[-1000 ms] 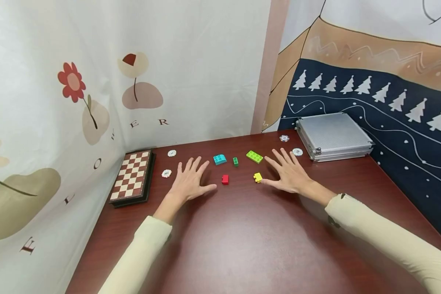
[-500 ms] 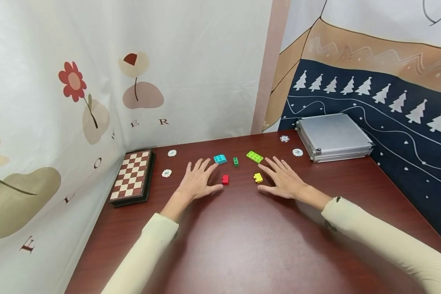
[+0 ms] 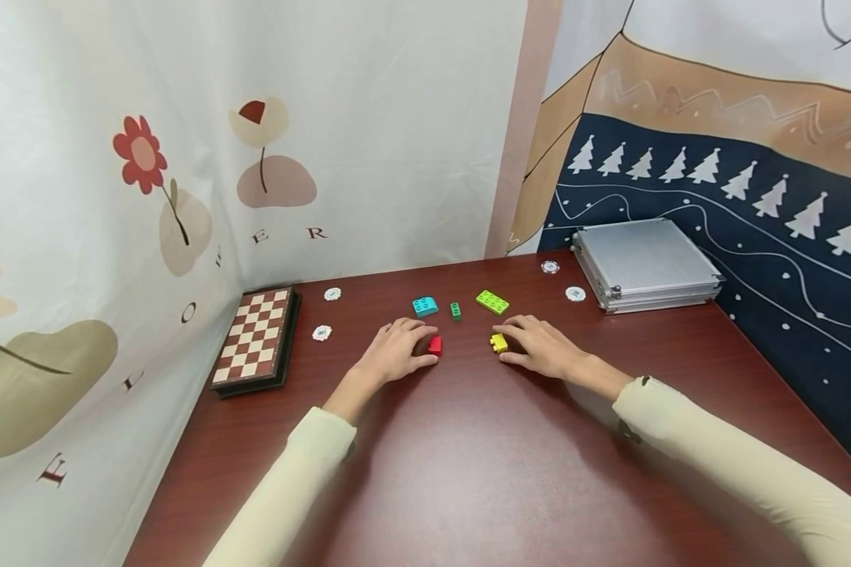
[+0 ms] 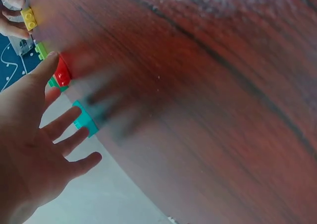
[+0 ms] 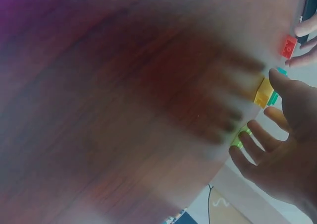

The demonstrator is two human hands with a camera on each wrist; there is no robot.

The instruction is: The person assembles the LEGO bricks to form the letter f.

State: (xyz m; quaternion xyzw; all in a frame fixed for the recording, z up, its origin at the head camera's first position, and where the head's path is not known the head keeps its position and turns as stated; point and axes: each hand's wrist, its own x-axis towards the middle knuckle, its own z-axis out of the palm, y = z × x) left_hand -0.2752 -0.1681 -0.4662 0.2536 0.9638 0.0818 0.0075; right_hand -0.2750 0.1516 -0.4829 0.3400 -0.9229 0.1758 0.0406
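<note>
A small red toy brick (image 3: 436, 346) lies on the dark wooden table, its studs facing left. Around it my left hand (image 3: 395, 350) has its thumb and index finger, one on each side; contact is not clear. The yellow toy brick (image 3: 499, 343) sits likewise between the thumb and index finger of my right hand (image 3: 544, 346). In the right wrist view the other fingers (image 5: 239, 160) spread loosely with nothing in them. Behind the hands lie a blue brick (image 3: 425, 306) with a curved side, a small green brick (image 3: 455, 311) and a lime brick (image 3: 492, 302).
A chessboard box (image 3: 255, 339) stands at the left edge. Poker chips lie on both sides, such as one white chip (image 3: 322, 333) and another chip (image 3: 575, 294). The silver case (image 3: 645, 264) is at the back right. Printed curtains (image 3: 411, 157) border the table (image 3: 461, 472).
Both hands have moved inward, the left toward the red brick and the right toward the yellow one. Their spread fingers have bent and drawn closer around those bricks. The bricks have stayed put.
</note>
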